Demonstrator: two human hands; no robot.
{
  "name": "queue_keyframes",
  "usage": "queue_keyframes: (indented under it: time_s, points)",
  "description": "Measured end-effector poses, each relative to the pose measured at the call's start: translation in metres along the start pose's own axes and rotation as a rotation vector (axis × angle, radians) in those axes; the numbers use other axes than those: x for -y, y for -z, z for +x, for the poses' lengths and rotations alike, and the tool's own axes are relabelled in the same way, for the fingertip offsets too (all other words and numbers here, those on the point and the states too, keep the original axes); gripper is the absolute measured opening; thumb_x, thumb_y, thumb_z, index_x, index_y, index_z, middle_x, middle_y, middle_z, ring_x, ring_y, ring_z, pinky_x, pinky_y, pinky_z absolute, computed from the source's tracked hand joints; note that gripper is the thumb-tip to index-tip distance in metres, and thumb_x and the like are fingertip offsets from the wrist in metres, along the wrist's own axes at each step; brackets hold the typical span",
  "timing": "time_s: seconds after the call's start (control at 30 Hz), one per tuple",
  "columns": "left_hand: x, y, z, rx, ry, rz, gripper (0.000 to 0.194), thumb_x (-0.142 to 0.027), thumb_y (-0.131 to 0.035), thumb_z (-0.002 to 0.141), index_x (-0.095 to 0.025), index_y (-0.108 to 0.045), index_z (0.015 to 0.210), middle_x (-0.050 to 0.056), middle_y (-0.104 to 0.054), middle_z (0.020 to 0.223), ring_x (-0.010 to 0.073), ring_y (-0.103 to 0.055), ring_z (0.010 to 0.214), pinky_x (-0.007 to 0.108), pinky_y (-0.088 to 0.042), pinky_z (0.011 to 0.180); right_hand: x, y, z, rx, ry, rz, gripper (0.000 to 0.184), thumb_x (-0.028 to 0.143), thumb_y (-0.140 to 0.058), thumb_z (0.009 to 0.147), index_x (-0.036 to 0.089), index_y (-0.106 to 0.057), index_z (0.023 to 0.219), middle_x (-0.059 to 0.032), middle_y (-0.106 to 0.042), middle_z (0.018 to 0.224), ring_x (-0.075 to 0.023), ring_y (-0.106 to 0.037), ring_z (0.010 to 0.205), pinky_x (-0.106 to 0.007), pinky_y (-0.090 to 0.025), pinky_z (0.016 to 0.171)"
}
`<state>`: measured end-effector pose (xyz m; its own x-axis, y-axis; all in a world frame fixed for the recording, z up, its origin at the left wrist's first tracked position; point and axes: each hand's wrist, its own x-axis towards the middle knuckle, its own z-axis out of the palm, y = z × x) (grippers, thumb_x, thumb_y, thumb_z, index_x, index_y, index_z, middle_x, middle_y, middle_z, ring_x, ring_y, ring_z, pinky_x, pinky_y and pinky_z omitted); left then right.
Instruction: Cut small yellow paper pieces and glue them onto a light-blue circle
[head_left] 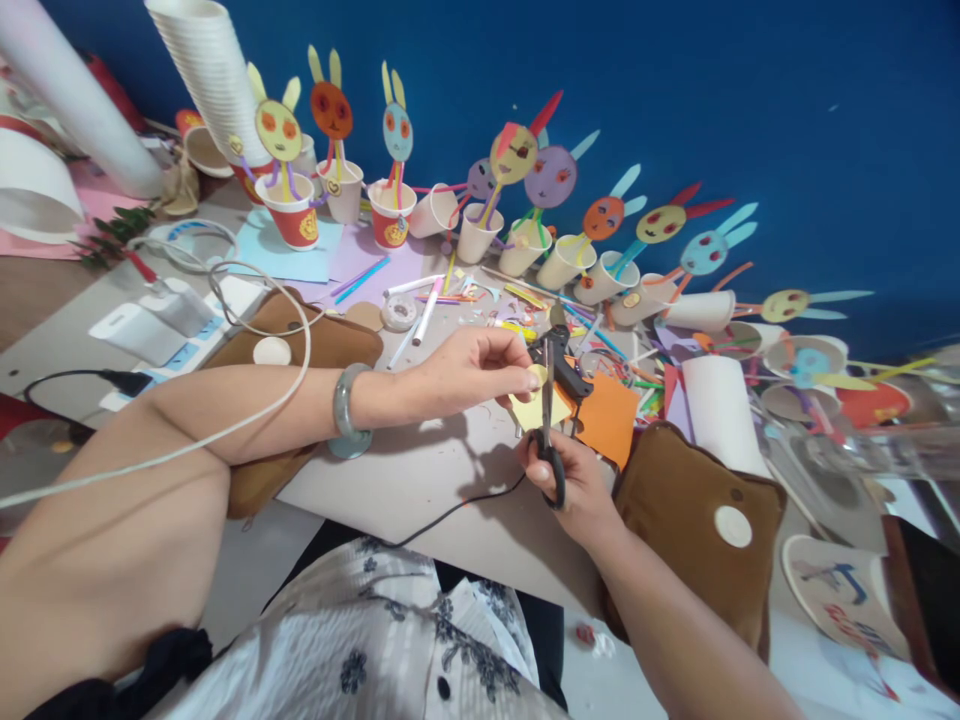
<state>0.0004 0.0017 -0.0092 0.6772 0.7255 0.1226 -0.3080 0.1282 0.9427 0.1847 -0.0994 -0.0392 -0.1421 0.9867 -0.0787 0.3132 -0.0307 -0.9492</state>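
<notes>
Scissors (553, 462) with black handles are in my right hand (574, 490), fingers through the loops and blades pointing away from me. Between the thumb and fingers of my left hand (487, 365) is a small piece of pale yellow paper (537, 378), right beside the blades. Whether the blades are cutting into it I cannot tell. Just below lies a larger yellow paper (544, 408) on the table. A black glue gun (566, 365) rests behind the scissors, next to a sheet of orange paper (609, 418).
Paper cups with rabbit-faced figures (300, 222) line the blue wall. Paper scraps, markers (427, 312) and a tape roll (400, 312) lie in front. Brown cushions (697, 520) flank the work area. A white cable (187, 445) crosses my left arm; a power strip (199, 345) sits left.
</notes>
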Motion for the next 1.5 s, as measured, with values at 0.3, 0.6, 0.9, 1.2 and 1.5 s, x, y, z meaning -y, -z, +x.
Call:
queue_keyframes:
  time_s: [0.3,0.6,0.9,1.2,1.5]
  points:
    - [-0.0023,0.0002,-0.0007,-0.018,0.025,0.009,0.021,-0.025,-0.074,0.08,-0.012,-0.058,0.074,0.001,-0.065,0.07,0.0063,-0.064,0.065,0.019,-0.055,0.063,-0.0009,0.0005,0.0,-0.002,-0.006,0.018,0.063,0.079,-0.068,0.067,0.021,-0.045,0.058,0.0035,-0.046,0.054,-0.0106,-0.035,0.05,-0.026,-0.029,0.049]
    - [-0.0036,0.0013,0.0005,-0.024,0.017,0.01,0.019,-0.022,-0.074,0.078,-0.012,-0.058,0.074,0.0,-0.066,0.069,0.0061,-0.064,0.065,0.018,-0.054,0.063,-0.0046,0.0032,-0.0007,0.003,0.029,-0.006,0.061,0.078,-0.066,0.07,0.021,-0.047,0.06,0.0036,-0.045,0.056,-0.0104,-0.035,0.051,-0.027,-0.029,0.05]
    - [-0.003,0.0028,0.0014,-0.026,0.004,0.017,0.021,-0.025,-0.074,0.079,-0.013,-0.058,0.075,0.0,-0.065,0.069,0.0073,-0.065,0.065,0.02,-0.055,0.063,-0.0012,0.0031,-0.0009,-0.003,0.008,-0.011,0.063,0.08,-0.066,0.067,0.021,-0.045,0.059,0.0035,-0.046,0.054,-0.0106,-0.035,0.052,-0.027,-0.029,0.05]
    - [-0.004,0.0033,0.0013,-0.031,-0.006,0.039,0.02,-0.025,-0.073,0.079,-0.013,-0.058,0.076,0.0,-0.065,0.07,0.0067,-0.065,0.066,0.019,-0.055,0.063,-0.0014,0.0038,-0.0013,-0.003,0.016,-0.017,0.063,0.08,-0.067,0.068,0.021,-0.047,0.06,0.0033,-0.046,0.055,-0.0105,-0.035,0.051,-0.026,-0.029,0.05]
    - [-0.0062,0.0031,0.0009,-0.052,-0.021,0.068,0.019,-0.026,-0.072,0.08,-0.013,-0.057,0.075,0.001,-0.066,0.071,0.0074,-0.065,0.068,0.019,-0.055,0.064,-0.0002,0.0033,-0.0013,-0.011,0.006,-0.016,0.064,0.08,-0.067,0.067,0.021,-0.047,0.058,0.0033,-0.046,0.054,-0.0108,-0.036,0.051,-0.026,-0.03,0.05]
